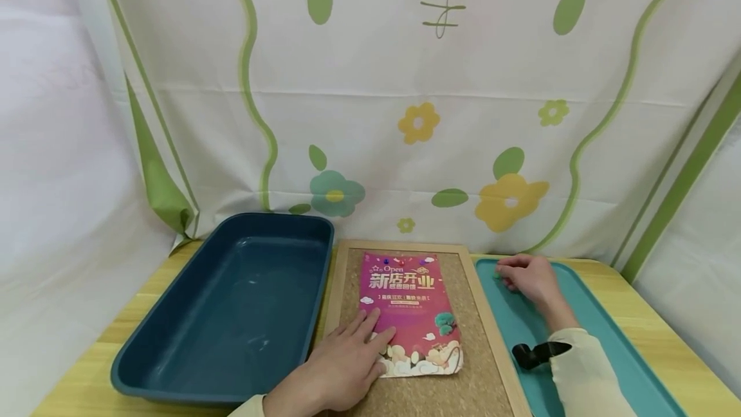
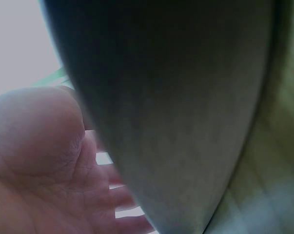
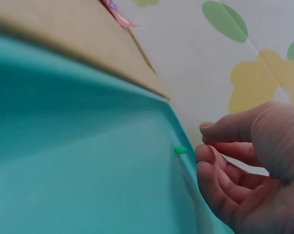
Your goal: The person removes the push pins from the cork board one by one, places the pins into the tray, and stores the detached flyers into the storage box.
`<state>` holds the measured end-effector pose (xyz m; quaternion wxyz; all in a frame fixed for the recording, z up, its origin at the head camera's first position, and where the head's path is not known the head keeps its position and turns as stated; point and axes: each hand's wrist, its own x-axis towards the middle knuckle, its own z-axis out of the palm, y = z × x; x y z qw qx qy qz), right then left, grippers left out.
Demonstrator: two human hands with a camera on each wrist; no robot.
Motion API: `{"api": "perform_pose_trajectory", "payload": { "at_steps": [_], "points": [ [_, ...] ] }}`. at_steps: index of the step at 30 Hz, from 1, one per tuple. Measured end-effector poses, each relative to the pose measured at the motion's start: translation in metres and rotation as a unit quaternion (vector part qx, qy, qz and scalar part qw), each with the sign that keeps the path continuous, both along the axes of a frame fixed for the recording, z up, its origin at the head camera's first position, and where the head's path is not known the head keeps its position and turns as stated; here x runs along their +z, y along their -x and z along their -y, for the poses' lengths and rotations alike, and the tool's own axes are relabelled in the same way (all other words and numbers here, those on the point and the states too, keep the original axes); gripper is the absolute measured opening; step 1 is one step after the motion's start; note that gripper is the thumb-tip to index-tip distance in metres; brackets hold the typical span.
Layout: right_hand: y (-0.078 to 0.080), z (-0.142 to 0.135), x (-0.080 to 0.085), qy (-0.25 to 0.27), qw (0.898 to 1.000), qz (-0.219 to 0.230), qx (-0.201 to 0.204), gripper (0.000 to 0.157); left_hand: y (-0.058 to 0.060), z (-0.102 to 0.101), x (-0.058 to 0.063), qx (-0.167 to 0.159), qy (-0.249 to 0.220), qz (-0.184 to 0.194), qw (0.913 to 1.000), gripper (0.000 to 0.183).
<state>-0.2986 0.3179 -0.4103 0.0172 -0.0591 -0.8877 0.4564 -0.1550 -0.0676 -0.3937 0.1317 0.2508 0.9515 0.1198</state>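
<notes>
My left hand [image 1: 347, 359] lies with fingers spread over the lower left of a pink poster [image 1: 405, 320] and the cork board [image 1: 486, 365] under it. Blue, red [image 1: 402, 262] and purple push pins stand along the poster's top edge. In the left wrist view, a dark, blurred surface hides part of the left hand's fingers. My right hand [image 1: 529, 278] is over the far end of the teal tray [image 1: 521, 327], its fingers loosely bent. A green push pin [image 3: 180, 150] shows just off its fingertips in the right wrist view, with a small gap between thumb and fingers.
A deep dark-blue bin [image 1: 231, 314] stands left of the board. On the tray, near the right sleeve, is a black object [image 1: 538, 354]. A flowered white curtain [image 1: 370, 114] hangs behind the wooden table [image 1: 613, 288].
</notes>
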Motion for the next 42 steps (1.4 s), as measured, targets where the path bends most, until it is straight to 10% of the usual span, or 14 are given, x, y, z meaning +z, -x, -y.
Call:
{"api": "perform_pose_trajectory", "payload": {
  "at_steps": [42],
  "points": [
    [-0.008, 0.032, 0.027, -0.027, 0.997, -0.047, 0.062, 0.032, 0.000, 0.002, 0.001, -0.009, -0.012, -0.004, 0.9999, 0.057]
  ]
}}
